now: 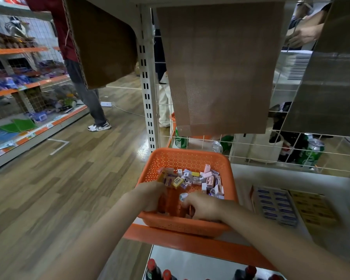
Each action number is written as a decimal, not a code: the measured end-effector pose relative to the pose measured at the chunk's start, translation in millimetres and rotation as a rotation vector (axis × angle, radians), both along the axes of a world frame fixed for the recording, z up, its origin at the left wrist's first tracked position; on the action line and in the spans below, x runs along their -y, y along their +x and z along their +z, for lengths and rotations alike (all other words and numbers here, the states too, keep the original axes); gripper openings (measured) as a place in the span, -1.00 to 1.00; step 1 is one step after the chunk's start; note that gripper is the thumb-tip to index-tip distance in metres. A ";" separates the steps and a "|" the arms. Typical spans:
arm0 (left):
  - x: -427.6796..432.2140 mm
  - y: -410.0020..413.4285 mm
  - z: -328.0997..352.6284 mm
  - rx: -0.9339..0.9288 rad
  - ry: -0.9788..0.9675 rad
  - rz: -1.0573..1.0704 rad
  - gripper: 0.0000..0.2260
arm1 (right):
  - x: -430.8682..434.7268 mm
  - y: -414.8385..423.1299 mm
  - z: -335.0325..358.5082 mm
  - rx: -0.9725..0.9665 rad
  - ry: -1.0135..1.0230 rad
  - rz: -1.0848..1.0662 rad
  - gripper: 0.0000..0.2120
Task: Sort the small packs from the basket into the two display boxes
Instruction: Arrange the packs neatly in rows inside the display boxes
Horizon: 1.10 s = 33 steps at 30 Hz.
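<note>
The right grip (204, 206) is curling its fingers inside the orange basket (190, 156) and pinching a small white pack (183, 197) at its fingertips. The left grip (152, 196), at 9 o'clock from it, is reaching down over the basket's near-left wall with its fingers bent; they are hiding whatever lies beneath them, so I cannot tell whether it is clamping anything. The loose packs (198, 179), pink, white, blue and yellow, are lying heaped on the basket floor at 12 o'clock from both grips. The basket is sitting on a white shelf (257, 174) with an orange front edge. At 3 o'clock from the basket, the two display boxes are lying side by side on that shelf: the box of blue packs (275, 207) nearer the basket and the box of yellow packs (313, 211) touching it on the far side. Green cans (311, 153) are standing behind a wire grid at 1 o'clock.
</note>
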<state>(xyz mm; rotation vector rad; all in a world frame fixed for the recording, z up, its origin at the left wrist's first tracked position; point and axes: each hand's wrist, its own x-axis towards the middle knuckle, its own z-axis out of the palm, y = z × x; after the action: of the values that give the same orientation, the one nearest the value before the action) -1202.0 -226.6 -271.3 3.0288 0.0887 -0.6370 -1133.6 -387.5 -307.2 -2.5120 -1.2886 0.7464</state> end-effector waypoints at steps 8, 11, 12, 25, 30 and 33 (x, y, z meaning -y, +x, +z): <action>25.6 1.3 23.5 -0.022 -0.117 -0.226 -0.69 | 13.5 7.9 9.8 0.025 0.245 -0.064 -0.80; 7.5 4.3 -1.1 0.008 -0.037 -0.158 -0.76 | 22.3 13.7 10.4 0.023 0.317 -0.099 -0.79; 3.5 4.5 -5.2 0.030 0.034 -0.139 -0.83 | 25.2 15.2 10.9 0.014 0.337 -0.113 -0.78; 51.0 15.2 31.5 0.390 -0.169 -0.104 -0.79 | 89.8 17.6 49.8 0.195 0.583 -0.311 -0.74; 87.7 20.9 44.2 0.474 -0.173 -0.180 -0.78 | 135.2 15.0 65.2 0.299 0.638 -0.400 -0.80; 110.0 27.8 46.2 0.498 -0.190 -0.199 -0.78 | 171.3 14.5 65.3 0.304 0.621 -0.460 -0.76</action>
<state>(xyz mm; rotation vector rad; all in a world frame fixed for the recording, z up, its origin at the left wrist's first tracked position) -1174.1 -336.6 -225.1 2.9255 -0.2762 0.1126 -1119.1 -558.8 -241.9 -2.2901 -0.7855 -0.1320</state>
